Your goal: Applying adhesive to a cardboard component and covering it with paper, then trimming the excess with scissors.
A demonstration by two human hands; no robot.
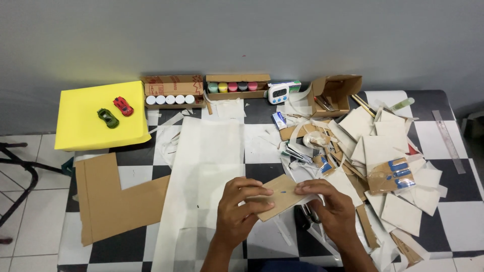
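1. My left hand [242,204] and right hand [330,204] both grip a small brown cardboard piece [277,197], fingers pinched on its opposite ends
2. The piece is held just above the checkered table [454,211], over the right edge of a long white paper sheet [201,166]
3. Its long axis runs from lower left up to upper right; both hands sit equally close, one at each end
4. An L-shaped cardboard sheet [111,201] lies well apart to the left
5. A heap of cut cardboard and paper scraps [383,151] crowds the right side; open room lies leftward, over the white sheet
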